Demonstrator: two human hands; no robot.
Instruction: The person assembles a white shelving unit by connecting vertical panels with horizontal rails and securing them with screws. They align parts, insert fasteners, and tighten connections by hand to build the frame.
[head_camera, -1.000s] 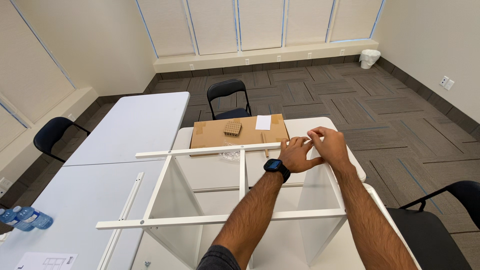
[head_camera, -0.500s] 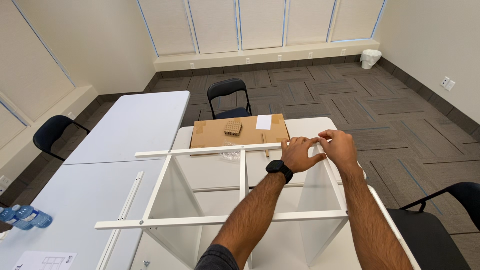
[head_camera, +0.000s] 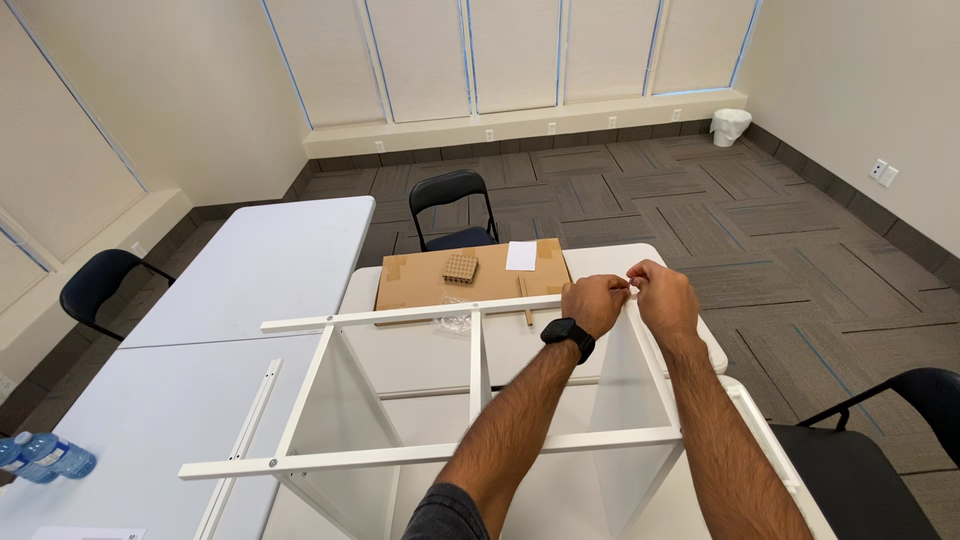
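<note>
Pinching something too small to identify, left hand (head_camera: 593, 303) and right hand (head_camera: 663, 300) meet at the far right corner of the white shelf frame (head_camera: 470, 372), mostly assembled on the table (head_camera: 710, 340); cardboard box (head_camera: 472, 275) of parts unemptied.

The white shelf frame (head_camera: 470, 380) looks like painted wood, smooth and a little shiny. The left hand (head_camera: 592, 303) wears a black watch (head_camera: 568, 336) with a matt band that looks like rubber. At 12 o'clock from the frame lies a flat cardboard box (head_camera: 470, 278), brown, dull and papery, with a white paper sheet (head_camera: 521, 256) on it. The tables (head_camera: 250, 270) look like smooth grey plastic. At 8 o'clock, the water bottles (head_camera: 45, 458) are clear shiny plastic. The floor (head_camera: 700, 220) is rough grey carpet. The chair (head_camera: 452, 205) is matt black.
</note>
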